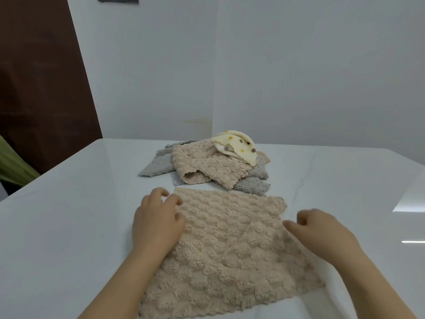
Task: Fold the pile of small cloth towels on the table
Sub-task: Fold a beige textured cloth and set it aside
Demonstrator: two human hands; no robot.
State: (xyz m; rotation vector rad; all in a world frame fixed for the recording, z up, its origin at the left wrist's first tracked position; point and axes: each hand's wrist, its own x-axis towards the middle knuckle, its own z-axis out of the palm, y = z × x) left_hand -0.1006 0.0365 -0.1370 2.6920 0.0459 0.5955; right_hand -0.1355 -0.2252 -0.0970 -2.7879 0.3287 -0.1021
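A beige fluffy towel [225, 245] lies spread flat on the white table [69, 226] right in front of me. My left hand [156, 224] sits at its far left corner, fingers curled over the edge and thumb on the cloth, pinching it. My right hand [322, 233] is at the towel's right edge, below the far right corner. Its fingers are loosely curled and the thumb points at the edge, with no cloth seen between them. Behind the towel lies the pile: a crumpled beige towel [202, 166], grey towels [158, 164] and a cream dotted cloth [239, 146] on top.
The table's far edge meets a white wall [276, 77] just behind the pile. A dark brown panel [41, 77] and something green [13, 162] stand beyond the table's left edge. Bare tabletop lies on both sides of the spread towel.
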